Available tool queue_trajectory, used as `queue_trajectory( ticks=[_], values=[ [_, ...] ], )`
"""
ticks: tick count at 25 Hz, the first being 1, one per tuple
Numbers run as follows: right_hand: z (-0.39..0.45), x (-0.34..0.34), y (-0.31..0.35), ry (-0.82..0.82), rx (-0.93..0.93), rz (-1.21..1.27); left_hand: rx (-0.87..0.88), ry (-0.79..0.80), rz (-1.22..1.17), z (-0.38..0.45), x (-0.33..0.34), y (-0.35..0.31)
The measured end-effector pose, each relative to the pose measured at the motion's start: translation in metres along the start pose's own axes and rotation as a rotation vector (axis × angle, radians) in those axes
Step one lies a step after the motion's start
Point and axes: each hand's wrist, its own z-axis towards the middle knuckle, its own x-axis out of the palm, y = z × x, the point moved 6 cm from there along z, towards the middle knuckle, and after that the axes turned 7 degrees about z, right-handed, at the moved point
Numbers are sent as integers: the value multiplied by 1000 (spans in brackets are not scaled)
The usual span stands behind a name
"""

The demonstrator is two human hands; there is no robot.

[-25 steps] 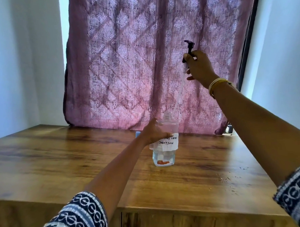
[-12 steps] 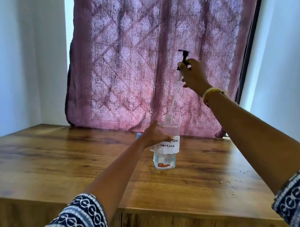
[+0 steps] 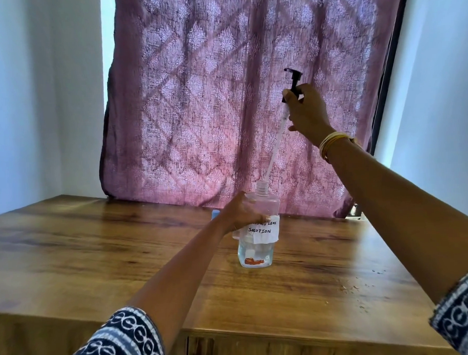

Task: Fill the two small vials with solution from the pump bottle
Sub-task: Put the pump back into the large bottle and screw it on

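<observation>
I am gripping the clear pump bottle (image 3: 257, 229) with my left hand (image 3: 242, 214) at centre frame, keeping it upright on the wooden table (image 3: 98, 261). Its paper label (image 3: 264, 230) is reading "LENS SOLUTION", and a little liquid is sitting at the bottom. My right hand (image 3: 306, 113), bangles (image 3: 330, 144) at the wrist, is pinching the black pump head (image 3: 293, 81) in the upper right, its dip tube (image 3: 275, 146) slanting down into the open bottle neck. A small blue object (image 3: 215, 213) is peeking out behind my left hand; I cannot tell what it is. A pink patterned curtain (image 3: 211, 98) is hanging behind.
</observation>
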Motion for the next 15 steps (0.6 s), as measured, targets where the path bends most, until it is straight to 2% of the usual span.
queue_trajectory(
  ticks=[11, 15],
  values=[
    [4, -6, 9, -50, -45, 13, 12, 7, 8, -1, -1, 2],
    [5, -3, 6, -21, -31, 3, 19, 9, 15, -1, 0, 2]
  ],
)
